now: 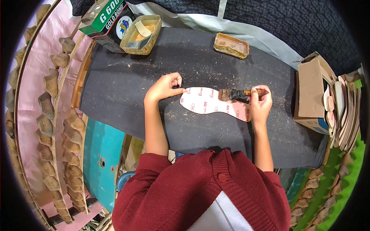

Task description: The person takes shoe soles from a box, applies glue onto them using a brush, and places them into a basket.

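A white insole (208, 104) with pink printing lies flat on the dark table, its long side running left to right. My left hand (167, 87) pinches or presses the insole's left tip between thumb and curled fingers. In my right hand (261, 101) is a brush (241, 94) with a dark, caked handle, held in closed fingers. Its brown bristles rest on the upper middle of the insole. Part of the insole's right end is hidden beneath the brush and my right hand.
Beyond my left hand stand a tub (148, 34) with a spreader in it and a green-black can (110, 25). A small glue-crusted tray (231, 45) sits at the far edge. At right, a cardboard box (311, 90) adjoins stacked insoles (344, 111). Shoe lasts (46, 106) line the left racks.
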Tool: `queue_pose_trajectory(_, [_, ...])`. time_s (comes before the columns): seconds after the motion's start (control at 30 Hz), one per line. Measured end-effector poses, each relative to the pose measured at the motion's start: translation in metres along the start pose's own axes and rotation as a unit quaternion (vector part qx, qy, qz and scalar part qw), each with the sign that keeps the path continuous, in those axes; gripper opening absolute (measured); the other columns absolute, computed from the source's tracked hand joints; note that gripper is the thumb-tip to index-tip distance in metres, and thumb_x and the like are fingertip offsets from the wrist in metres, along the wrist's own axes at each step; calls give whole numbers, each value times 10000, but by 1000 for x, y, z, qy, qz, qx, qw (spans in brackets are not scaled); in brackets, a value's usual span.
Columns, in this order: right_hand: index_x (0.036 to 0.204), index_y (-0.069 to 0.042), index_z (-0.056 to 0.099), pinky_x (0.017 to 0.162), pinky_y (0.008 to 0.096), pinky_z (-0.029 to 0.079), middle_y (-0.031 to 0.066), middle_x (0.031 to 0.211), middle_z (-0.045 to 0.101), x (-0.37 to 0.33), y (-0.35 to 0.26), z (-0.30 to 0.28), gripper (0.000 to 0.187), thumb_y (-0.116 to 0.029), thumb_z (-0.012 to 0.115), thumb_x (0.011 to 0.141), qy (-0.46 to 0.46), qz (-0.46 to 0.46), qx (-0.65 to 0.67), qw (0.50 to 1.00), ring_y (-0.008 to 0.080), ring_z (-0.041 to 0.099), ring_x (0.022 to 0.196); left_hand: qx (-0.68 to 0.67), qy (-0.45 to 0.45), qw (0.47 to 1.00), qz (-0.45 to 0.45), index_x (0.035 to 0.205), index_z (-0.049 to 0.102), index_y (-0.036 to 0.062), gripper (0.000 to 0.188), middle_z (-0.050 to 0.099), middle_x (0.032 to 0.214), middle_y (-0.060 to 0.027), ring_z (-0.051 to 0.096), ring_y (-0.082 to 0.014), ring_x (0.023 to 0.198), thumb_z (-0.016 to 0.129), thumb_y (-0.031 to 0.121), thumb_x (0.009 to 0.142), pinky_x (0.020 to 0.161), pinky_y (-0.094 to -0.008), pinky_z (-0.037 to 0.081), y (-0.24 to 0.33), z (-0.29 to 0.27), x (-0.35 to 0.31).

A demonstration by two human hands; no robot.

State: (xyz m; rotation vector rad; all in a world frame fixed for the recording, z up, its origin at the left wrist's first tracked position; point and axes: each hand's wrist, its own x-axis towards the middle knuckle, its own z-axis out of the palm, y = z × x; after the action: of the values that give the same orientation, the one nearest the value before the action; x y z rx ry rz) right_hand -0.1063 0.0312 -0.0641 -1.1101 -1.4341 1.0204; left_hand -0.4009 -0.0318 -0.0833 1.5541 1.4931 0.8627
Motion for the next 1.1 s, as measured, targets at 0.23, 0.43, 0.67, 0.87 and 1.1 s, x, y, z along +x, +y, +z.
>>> queue_pose_trajectory(0.23, [813,-10,490,563,187,408,11,685,536,2,-17,23,59,-44,524,780,-14,-63,0,998,48,496,634,-14,-4,1000,-5,681,434,24,253,404,613,41,346,-33,572,682,50,638,502,-199,334,5,1,2])
queue_pose_trajectory(0.43, [815,-23,490,524,206,423,36,654,568,-8,-17,67,87,-70,546,768,-100,-63,10,993,75,544,599,-50,-4,999,10,682,426,30,253,392,610,48,337,-26,574,676,39,641,492,-192,321,-6,3,3])
queue_pose_trajectory(0.67, [833,-12,480,602,199,412,13,733,522,-9,3,34,72,-46,523,787,-29,-43,34,998,62,490,667,-16,-11,1000,-4,675,391,62,280,321,632,64,280,-18,575,668,33,650,476,-177,255,-6,0,1])
queue_pose_trajectory(0.87, [832,-11,478,650,205,408,20,759,514,-9,6,-13,60,-29,515,789,9,-29,-15,999,74,491,720,-24,-6,1000,3,663,410,36,269,368,588,53,320,-22,553,677,39,640,476,-192,299,-1,-1,2])
queue_pose_trajectory(1.1, [849,-10,482,650,204,410,24,772,519,-12,-14,5,76,-21,520,784,-2,-63,17,998,71,495,710,-34,-9,999,11,667,416,36,262,375,595,52,323,-22,553,677,40,642,474,-192,302,-8,1,4])
